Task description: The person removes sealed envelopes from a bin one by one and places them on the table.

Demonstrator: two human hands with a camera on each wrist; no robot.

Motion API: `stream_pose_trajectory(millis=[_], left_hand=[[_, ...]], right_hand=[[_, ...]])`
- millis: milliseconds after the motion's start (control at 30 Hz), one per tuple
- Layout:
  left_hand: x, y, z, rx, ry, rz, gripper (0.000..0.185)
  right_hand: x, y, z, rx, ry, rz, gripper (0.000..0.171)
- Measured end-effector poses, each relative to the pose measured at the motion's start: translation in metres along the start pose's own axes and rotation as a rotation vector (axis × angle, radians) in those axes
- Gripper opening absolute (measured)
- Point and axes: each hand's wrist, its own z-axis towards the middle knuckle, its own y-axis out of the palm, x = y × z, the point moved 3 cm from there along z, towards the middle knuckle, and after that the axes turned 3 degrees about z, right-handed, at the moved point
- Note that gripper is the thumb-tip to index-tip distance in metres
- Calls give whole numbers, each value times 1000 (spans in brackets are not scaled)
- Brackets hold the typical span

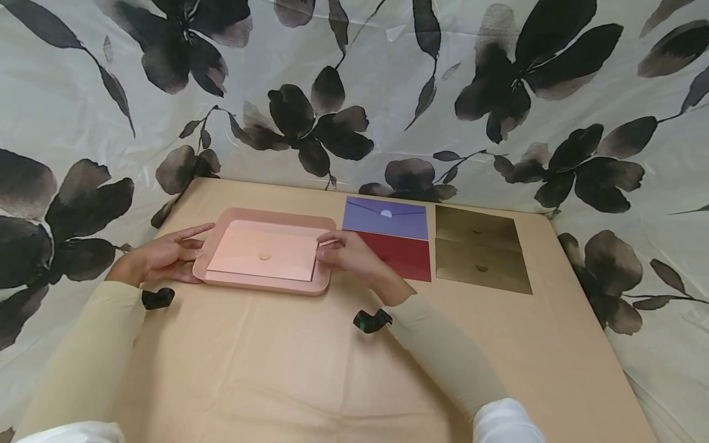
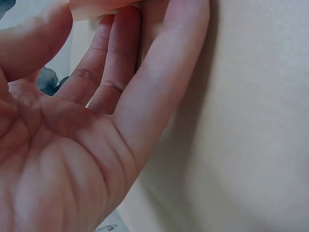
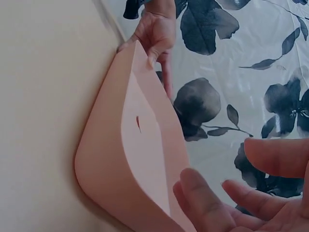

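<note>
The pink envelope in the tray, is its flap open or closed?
Closed. The pink envelope lies flat inside the pink tray, flap folded down to the round seal at its centre.

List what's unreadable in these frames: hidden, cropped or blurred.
- Head view: part of the red envelope is behind the right hand.
- Head view: whether the right fingertips pinch the pink envelope or only touch the pink tray is too small to tell.
- Left wrist view: the left hand fills the frame; the tray is cropped and blurred.
- Right wrist view: the other envelopes are out of frame.
</note>
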Motion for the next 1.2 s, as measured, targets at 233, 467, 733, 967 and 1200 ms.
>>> stream_pose_trajectory(millis=[233,467,733,967,1200], left_hand=[[-2,-1,-1,6,-8,-13,74],[-4,-1,0,-3,-3,-24,71],[-3,-2,-2,6,-8,-8,68],[-2,-1,-1,22,-11,-2,75],[0,-3,0,35,11,-6,74]], right_hand=[[2,12,11,-7,60,80,49],[5,22,21,30,116,160,54],[6,34,27,103,152,147,60],[6,40,30,188,150,76,65],[8,41,35,241,131,227,64]])
